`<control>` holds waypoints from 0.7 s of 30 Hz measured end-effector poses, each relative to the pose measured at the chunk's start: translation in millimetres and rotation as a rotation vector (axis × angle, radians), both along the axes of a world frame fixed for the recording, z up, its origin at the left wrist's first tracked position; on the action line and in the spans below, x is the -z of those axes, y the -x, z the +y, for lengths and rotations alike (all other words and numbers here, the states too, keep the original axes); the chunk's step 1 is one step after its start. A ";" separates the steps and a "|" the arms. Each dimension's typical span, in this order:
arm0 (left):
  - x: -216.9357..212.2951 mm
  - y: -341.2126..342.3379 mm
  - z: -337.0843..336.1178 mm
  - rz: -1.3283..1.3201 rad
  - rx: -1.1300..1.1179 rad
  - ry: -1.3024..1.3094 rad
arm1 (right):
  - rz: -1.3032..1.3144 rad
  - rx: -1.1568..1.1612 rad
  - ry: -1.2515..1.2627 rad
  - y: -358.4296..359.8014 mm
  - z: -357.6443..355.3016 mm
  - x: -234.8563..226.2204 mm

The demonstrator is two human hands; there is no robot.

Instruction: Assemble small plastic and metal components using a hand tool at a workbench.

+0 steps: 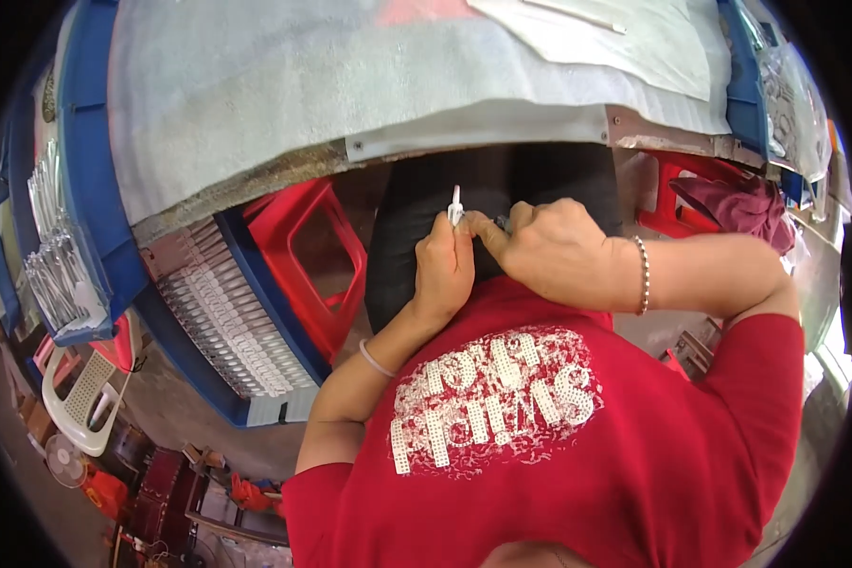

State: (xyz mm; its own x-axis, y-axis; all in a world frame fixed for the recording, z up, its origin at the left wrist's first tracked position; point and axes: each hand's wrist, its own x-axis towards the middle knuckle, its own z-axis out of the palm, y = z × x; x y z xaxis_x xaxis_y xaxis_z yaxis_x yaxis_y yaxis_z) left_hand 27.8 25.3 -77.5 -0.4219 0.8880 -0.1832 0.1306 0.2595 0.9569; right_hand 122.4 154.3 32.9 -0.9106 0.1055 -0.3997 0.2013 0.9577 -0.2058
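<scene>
My left hand [444, 265] is closed around a slim white piece [455, 206] with a narrow pinkish tip, held upright above my lap. Its kind cannot be made out, and its lower part is hidden by my fingers. Beside it, my right hand [563, 248] is curled up, with one digit reaching across to the white piece near the left fingertips. A bit of something dark [503, 223] shows at the right hand's curled fingers, too small to name. Both hands are just below the front edge of the worktable.
The worktable [284, 95] bears a grey cloth, with a white sheet [625, 47] and a thin rod [577, 16] on top. At left, a blue tray [284, 312] holds rows of silvery pieces beside a red stool [317, 265]. Another blue tray [93, 142] has bagged metal rods. Maroon cloth [743, 210] lies at right.
</scene>
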 end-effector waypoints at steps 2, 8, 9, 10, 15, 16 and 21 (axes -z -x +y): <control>0.0 0.8 0.7 -0.024 0.014 0.012 | -0.007 -0.021 0.054 3.8 8.8 3.5; 7.7 0.1 0.8 0.023 -0.032 -0.048 | 0.031 0.359 0.406 3.1 14.6 15.5; 7.7 0.8 0.3 0.025 -0.028 -0.059 | 0.036 0.362 0.395 -0.8 11.3 21.7; 8.2 2.1 0.4 0.033 -0.014 -0.060 | 0.097 0.468 0.490 -2.2 9.2 28.3; 9.6 -1.1 -2.1 0.083 -0.007 -0.122 | -0.088 0.963 1.111 -9.2 17.8 22.5; 10.9 0.8 -0.4 0.093 -0.012 -0.132 | 0.094 0.789 0.904 -12.1 16.0 15.4; -7.7 3.9 -13.6 -0.396 -0.017 0.072 | 0.396 0.386 0.508 -30.2 -2.5 -17.7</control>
